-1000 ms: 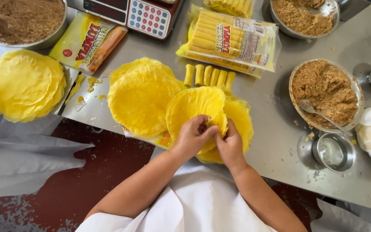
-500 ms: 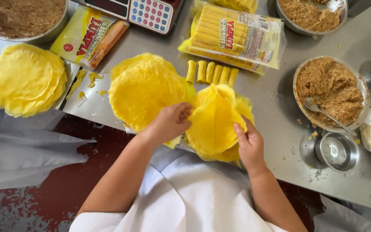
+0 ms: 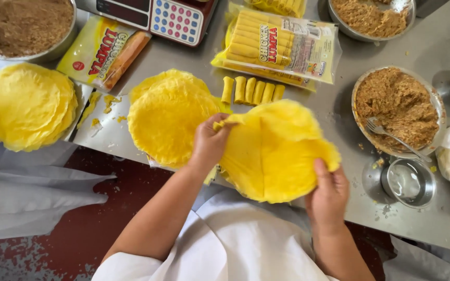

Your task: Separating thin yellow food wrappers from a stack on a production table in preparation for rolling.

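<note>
You are peeling one thin yellow wrapper point(image 3: 277, 156) away from the others. Your left hand point(image 3: 209, 145) pinches its top left edge, with the fingers pressed together on it. Your right hand point(image 3: 328, 192) holds the lower right edge, thumb on top and the other fingers tucked under the sheet. The wrapper hangs lifted between your two hands, just over the front edge of the grey worktop point(image 3: 339, 104). It has a fold line down the middle, and it may be more than one sheet; I cannot tell.

Just to the left lies a flat stack of wrappers point(image 3: 167, 119). Behind are five small rolled pieces point(image 3: 251, 89) in a row. To the right are a bowl of brown filling point(image 3: 397, 106) with a fork point(image 3: 391, 136) in it, and a small metal cup point(image 3: 408, 182).

I think the sheet is not yet free and flat. Next, pull slowly and gently so it does not tear. Then it needs a bare spot to lie flat, near the filling.
</note>
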